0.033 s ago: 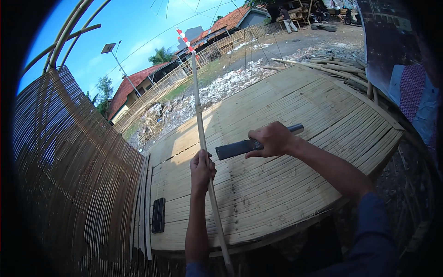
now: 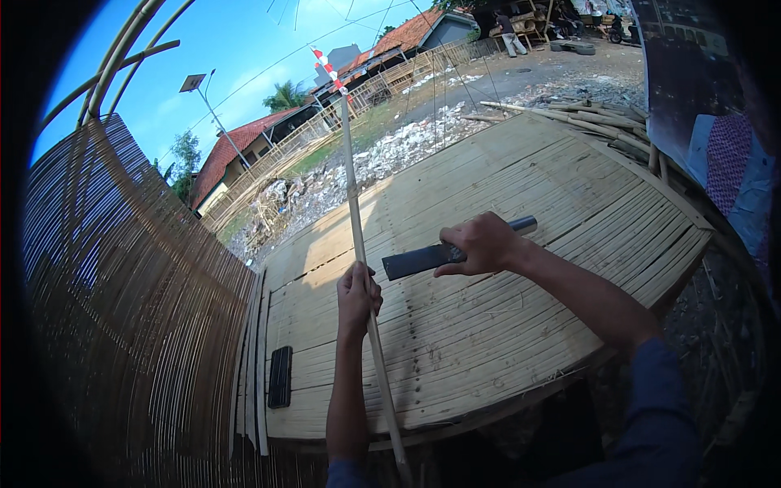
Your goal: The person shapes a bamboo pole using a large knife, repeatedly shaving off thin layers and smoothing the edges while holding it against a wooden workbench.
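Observation:
A long, thin bamboo pole (image 2: 355, 213) slants up and away across the split-bamboo platform (image 2: 504, 191). My left hand (image 2: 358, 301) is closed around it, partway along its length. My right hand (image 2: 480, 244) grips a square-ended machete (image 2: 411, 263) with a broad dark blade and a round silver-grey handle. The blade points left, its end a short way from the pole just above my left hand; I see a gap between them. A red-and-white striped piece (image 2: 329, 71) shows in line with the pole's far end; whether it is attached, I cannot tell.
A flat black object (image 2: 280, 376) lies near the platform's left edge. A slatted bamboo screen (image 2: 146, 309) rises at the left. Cut bamboo poles (image 2: 598, 122) are piled at the far right, beside a hanging printed sheet (image 2: 683, 73). Another person (image 2: 510, 37) stands far off.

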{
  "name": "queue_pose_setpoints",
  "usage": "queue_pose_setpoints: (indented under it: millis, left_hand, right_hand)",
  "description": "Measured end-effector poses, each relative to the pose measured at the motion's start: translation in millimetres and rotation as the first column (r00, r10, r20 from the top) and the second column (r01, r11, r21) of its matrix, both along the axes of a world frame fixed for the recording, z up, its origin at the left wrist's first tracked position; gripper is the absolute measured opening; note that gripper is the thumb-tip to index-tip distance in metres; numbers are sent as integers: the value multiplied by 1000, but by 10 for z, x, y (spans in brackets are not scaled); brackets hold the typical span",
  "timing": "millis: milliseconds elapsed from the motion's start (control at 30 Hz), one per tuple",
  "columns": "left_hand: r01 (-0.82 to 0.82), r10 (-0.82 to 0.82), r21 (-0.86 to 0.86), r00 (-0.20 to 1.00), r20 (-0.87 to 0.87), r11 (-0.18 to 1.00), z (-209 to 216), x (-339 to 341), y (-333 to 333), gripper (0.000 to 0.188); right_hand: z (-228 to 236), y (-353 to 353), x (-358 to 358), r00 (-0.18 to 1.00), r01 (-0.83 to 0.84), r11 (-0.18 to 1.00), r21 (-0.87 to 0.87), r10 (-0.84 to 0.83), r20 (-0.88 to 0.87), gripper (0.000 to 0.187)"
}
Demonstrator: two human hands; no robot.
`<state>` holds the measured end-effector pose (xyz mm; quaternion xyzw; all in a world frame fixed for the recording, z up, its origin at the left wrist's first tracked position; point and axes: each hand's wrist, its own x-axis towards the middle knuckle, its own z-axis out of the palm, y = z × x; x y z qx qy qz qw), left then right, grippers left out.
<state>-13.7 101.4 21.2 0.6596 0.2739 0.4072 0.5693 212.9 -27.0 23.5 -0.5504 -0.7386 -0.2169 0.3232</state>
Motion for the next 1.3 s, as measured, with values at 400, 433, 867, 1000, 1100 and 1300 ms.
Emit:
queue_pose_setpoints:
  millis: [400, 433, 867, 1000, 1100, 1300]
  left_hand:
    - [125, -115, 149, 991, -73, 981, 74, 71, -197, 34]
    - [129, -116, 176, 990, -85, 976, 130, 101, -233, 33]
    - [242, -259, -121, 955, -145, 963, 119, 9, -774, 28]
    - [263, -273, -132, 960, -65, 956, 64, 61, -765, 27]
    - [252, -258, -149, 966, -19, 956, 18, 113, -749, 27]
    - [267, -263, 38, 961, -86, 963, -137, -24, -670, 31]
  right_hand:
    - [30, 72, 20, 997, 53, 999, -7, -53, 64, 66]
    - [50, 63, 49, 998, 41, 999, 26, -42, 45, 65]
    - [21, -36, 13, 998, -60, 998, 8, 60, 32, 60]
    - [3, -27, -46, 995, -98, 995, 36, 97, 25, 59]
    - [-11, -23, -40, 997, -63, 998, -4, 63, 40, 61]
    - [-70, 74, -173, 997, -46, 991, -127, 53, 56, 63]
